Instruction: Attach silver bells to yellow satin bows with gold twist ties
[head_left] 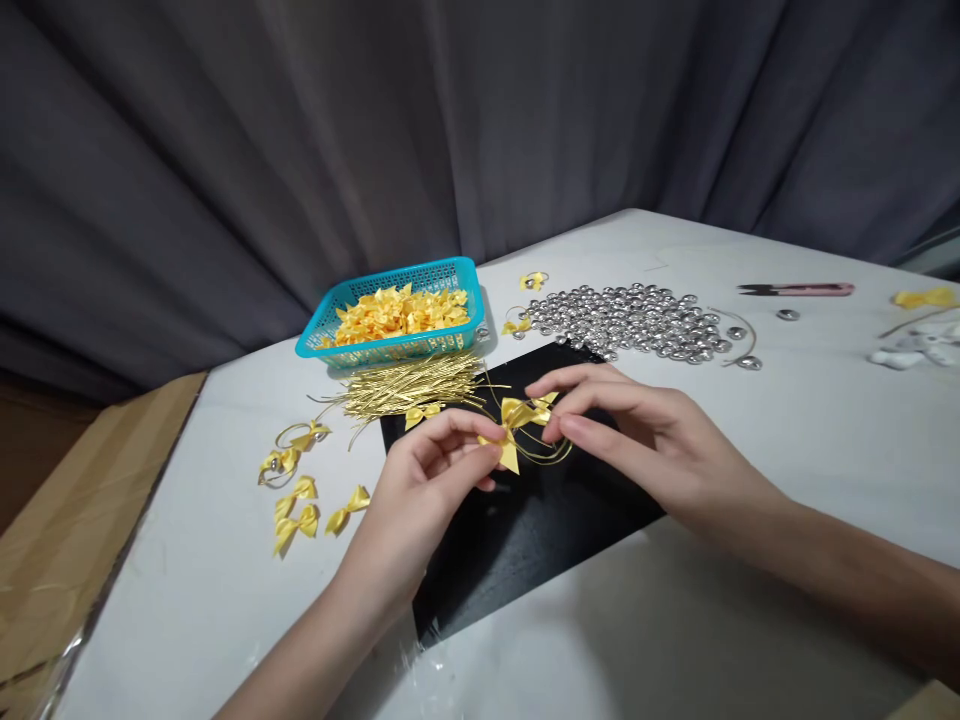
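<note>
Left hand (420, 480) and right hand (637, 430) pinch yellow bow (517, 418) above black mat (525, 520); teal basket (330, 325) behind.

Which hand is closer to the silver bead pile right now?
Right. The right hand sits just in front of the silver bead pile, pinching the yellow bow; the left hand holds it farther left.

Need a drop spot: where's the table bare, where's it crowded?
Bare: table right of the black mat, nearer than the silver beads; near edge in front of the mat; left strip beside the loose bows. Crowded: behind the mat: basket, gold wires, beads. Over it, left hand and right hand pinch a yellow bow.
</note>
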